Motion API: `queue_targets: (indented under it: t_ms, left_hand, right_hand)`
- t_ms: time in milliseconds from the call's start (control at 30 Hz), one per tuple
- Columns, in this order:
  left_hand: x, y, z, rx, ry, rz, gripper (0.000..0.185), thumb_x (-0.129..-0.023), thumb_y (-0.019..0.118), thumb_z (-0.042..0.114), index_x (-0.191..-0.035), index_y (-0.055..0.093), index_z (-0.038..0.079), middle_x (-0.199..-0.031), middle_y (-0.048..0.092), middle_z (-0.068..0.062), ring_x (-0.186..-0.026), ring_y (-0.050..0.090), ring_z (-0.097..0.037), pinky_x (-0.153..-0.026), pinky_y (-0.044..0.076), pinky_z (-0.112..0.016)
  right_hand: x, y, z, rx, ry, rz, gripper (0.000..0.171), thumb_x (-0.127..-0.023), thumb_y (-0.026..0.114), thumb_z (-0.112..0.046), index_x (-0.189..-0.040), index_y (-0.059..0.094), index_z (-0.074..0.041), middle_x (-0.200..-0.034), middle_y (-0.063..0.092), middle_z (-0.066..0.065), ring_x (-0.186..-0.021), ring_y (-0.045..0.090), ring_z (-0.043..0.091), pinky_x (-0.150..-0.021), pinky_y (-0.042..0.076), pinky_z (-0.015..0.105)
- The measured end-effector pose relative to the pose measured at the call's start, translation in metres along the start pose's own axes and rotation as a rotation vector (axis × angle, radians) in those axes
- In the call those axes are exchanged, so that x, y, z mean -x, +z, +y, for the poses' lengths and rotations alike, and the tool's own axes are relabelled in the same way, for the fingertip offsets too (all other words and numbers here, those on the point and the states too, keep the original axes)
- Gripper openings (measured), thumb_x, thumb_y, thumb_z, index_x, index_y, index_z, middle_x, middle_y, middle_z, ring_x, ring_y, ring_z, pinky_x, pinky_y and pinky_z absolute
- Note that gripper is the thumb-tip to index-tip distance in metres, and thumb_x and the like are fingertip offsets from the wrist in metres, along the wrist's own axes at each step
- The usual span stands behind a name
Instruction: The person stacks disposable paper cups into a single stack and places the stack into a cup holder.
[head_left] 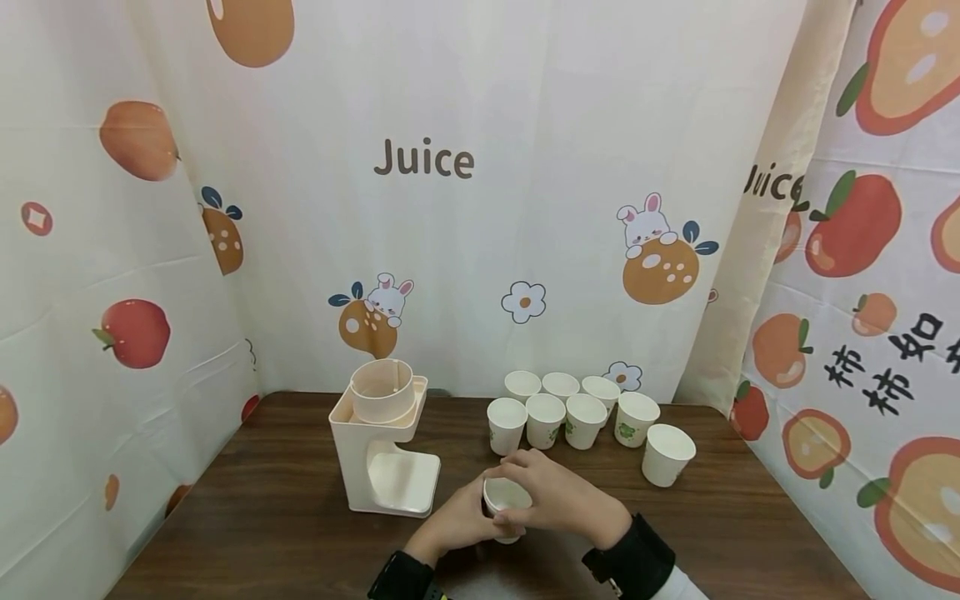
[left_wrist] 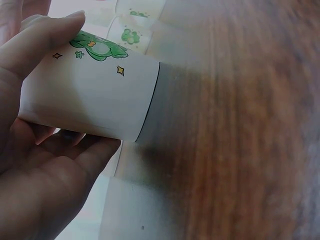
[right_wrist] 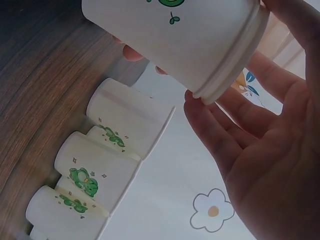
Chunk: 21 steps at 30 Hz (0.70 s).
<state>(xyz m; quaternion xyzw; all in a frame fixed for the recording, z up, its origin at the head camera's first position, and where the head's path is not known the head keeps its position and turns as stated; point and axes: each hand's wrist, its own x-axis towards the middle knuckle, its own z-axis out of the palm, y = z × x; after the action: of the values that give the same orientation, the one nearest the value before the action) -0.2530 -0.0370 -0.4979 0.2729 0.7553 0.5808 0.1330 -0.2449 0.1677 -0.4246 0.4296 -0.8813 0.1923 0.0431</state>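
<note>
Both hands are at a small stack of nested white paper cups (head_left: 507, 493) near the front middle of the table. Around the outer cup's body curl the left hand's (head_left: 459, 518) thumb and fingers; the left wrist view shows a green cartoon print on that paper cup (left_wrist: 95, 100). The right hand (head_left: 564, 497) grips the rim from above. In the right wrist view, two rims lie close together on the stacked cups (right_wrist: 185, 45), with the right fingertips (right_wrist: 196, 100) at the upper one.
Several more paper cups (head_left: 546, 417) stand in two rows behind the hands, and a single paper cup (head_left: 667, 458) is apart on the right. A cream juicer-like machine (head_left: 356, 467) stands left on the brown table (head_left: 285, 500). Printed curtains (head_left: 465, 233) enclose the table.
</note>
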Motion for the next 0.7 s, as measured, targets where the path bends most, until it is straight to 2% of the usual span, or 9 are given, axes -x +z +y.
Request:
queue_targets:
  t_ms: [167,400,533,700]
  left_hand:
    - [0.0,0.0,0.0,0.018,-0.005,-0.01,0.079,-0.084,0.082,0.025,-0.151,0.04,0.023,-0.123,0.061,-0.002,-0.107,0.06,-0.016,-0.086,0.049,-0.033]
    - [-0.002,0.003,-0.002,0.019,0.009,0.014,0.072,-0.082,0.084,0.022,-0.143,0.046,0.016,-0.121,0.06,0.001,-0.106,0.06,-0.016,-0.086,0.049,-0.033]
    - [-0.002,0.003,-0.002,0.012,0.001,0.019,0.074,-0.082,0.085,0.022,-0.144,0.045,0.014,-0.124,0.059,0.001,-0.109,0.06,-0.016,-0.09,0.047,-0.035]
    - [-0.003,0.002,-0.002,0.007,-0.023,0.021,0.078,-0.082,0.085,0.023,-0.146,0.043,0.014,-0.128,0.058,0.002,-0.113,0.059,-0.018,-0.093,0.046,-0.04]
  right_hand:
    - [0.004,-0.002,0.001,0.006,0.029,-0.003,0.041,-0.1,0.062,-0.043,-0.13,0.063,-0.015,-0.125,0.059,0.001,-0.112,0.056,0.017,-0.089,0.049,0.034]
    - [0.009,-0.007,0.009,0.031,0.096,0.013,0.043,-0.1,0.06,-0.046,-0.129,0.064,-0.015,-0.122,0.061,-0.001,-0.11,0.056,0.014,-0.089,0.05,0.034]
    - [0.016,-0.009,0.016,0.014,0.105,0.025,0.042,-0.101,0.06,-0.045,-0.131,0.063,-0.015,-0.125,0.06,-0.002,-0.114,0.055,0.014,-0.09,0.05,0.034]
    - [0.026,-0.013,0.023,0.023,0.159,0.029,0.043,-0.101,0.06,-0.043,-0.133,0.062,-0.014,-0.128,0.058,0.0,-0.117,0.055,0.018,-0.091,0.051,0.038]
